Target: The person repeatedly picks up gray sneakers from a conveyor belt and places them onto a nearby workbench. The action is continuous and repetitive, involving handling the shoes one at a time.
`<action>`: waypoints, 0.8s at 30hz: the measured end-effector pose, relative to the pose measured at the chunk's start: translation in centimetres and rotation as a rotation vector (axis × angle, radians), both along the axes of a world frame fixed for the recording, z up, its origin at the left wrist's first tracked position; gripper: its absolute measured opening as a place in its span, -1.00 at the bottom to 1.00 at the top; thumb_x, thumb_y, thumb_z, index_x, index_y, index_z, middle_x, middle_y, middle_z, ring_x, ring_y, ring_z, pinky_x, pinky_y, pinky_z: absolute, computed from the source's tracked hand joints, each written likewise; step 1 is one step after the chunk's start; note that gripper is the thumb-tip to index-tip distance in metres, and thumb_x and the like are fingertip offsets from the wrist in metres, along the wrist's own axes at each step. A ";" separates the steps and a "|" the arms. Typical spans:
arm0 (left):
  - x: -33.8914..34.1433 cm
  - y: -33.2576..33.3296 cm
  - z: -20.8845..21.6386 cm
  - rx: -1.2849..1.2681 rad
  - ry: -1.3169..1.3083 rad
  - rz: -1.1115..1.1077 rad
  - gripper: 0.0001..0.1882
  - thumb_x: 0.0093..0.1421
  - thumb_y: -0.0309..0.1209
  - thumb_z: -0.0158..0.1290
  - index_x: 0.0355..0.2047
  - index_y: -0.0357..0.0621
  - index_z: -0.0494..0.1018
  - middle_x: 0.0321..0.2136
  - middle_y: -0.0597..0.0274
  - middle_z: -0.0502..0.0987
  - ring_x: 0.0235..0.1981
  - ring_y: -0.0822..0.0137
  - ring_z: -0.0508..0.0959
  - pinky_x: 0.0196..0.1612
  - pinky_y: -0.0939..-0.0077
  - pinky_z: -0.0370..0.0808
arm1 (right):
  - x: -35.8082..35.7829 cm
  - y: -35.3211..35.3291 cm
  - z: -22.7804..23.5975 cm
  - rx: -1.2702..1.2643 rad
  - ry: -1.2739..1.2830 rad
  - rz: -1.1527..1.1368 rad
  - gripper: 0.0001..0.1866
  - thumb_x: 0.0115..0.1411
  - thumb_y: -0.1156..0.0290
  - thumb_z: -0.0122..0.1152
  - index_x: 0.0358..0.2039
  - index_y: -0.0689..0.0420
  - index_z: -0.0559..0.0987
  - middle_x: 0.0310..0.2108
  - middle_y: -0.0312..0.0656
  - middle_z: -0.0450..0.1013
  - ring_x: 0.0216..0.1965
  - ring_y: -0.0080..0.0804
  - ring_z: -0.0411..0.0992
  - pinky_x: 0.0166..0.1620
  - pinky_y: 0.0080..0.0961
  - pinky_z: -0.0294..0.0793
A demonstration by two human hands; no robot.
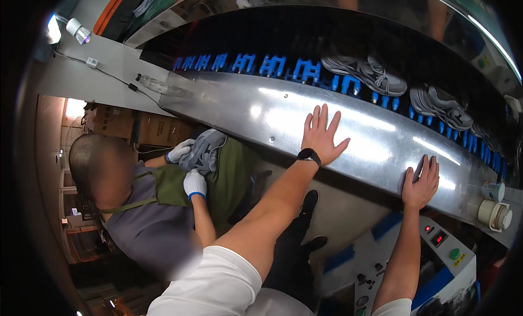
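Observation:
My left hand (323, 137), with a dark watch on its wrist, lies flat on the shiny metal ledge (239, 112), fingers spread. Farther right along the same ledge, my right hand (421, 184) rests with its fingers stretched out; it holds nothing. Beyond the ledge runs a row of blue prongs (308, 71). Grey sneakers lie on these prongs: one sneaker (376, 76) past my left hand, another sneaker (444, 109) past my right hand, and part of a further one at the right.
On my left a seated co-worker (163, 196) in a green apron and white gloves holds a grey sneaker (206, 152). A white machine (457, 250) with buttons stands below my right arm. A clear bottle (163, 86) lies at the ledge's left end; a cream cup (494, 215) stands at its right.

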State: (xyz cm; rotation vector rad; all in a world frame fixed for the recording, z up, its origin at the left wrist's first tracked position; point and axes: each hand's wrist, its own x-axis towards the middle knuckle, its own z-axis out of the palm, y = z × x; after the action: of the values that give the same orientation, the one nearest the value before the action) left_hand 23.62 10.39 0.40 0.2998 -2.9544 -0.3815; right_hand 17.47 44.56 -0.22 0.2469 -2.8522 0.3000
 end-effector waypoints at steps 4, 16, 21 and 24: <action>0.0 -0.2 -0.1 -0.004 0.007 -0.005 -0.12 0.25 0.15 0.08 0.46 -0.01 0.20 0.48 -0.32 0.01 0.51 -0.29 -0.04 0.49 -0.20 -0.12 | 0.1 -0.1 0.0 -0.013 -0.004 -0.007 -0.34 0.26 0.11 0.23 0.37 -0.09 0.43 0.47 -0.17 0.22 0.49 -0.07 0.10 0.49 -0.04 -0.02; 0.3 -0.4 0.2 0.011 -0.005 0.000 -0.12 0.23 0.13 0.12 0.45 -0.03 0.23 0.47 -0.32 0.02 0.52 -0.27 -0.05 0.49 -0.20 -0.11 | 0.4 -0.7 0.2 -0.016 0.012 -0.005 -0.37 0.29 0.09 0.19 0.36 -0.09 0.45 0.45 -0.16 0.23 0.47 -0.07 0.13 0.47 -0.04 0.02; 0.0 -0.3 0.4 0.005 -0.029 0.001 -0.13 0.24 0.12 0.11 0.44 -0.05 0.22 0.48 -0.32 0.01 0.52 -0.24 -0.05 0.49 -0.18 -0.14 | 0.2 -0.8 0.2 -0.020 -0.010 -0.021 -0.37 0.28 0.06 0.18 0.35 -0.09 0.46 0.45 -0.17 0.23 0.47 -0.08 0.13 0.48 -0.05 0.01; 0.0 -0.4 0.4 0.004 -0.026 -0.010 -0.12 0.23 0.11 0.12 0.45 -0.06 0.21 0.48 -0.33 0.01 0.51 -0.26 -0.05 0.48 -0.17 -0.15 | 0.1 -0.6 0.3 -0.022 -0.041 -0.023 -0.31 0.22 0.01 0.21 0.36 -0.10 0.44 0.47 -0.18 0.21 0.49 -0.10 0.09 0.49 -0.04 -0.01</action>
State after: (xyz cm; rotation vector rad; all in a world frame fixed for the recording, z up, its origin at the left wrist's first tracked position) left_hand 23.61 10.00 0.81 0.2923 -2.9823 -0.3876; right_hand 17.59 43.97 0.09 0.2056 -2.8883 0.3350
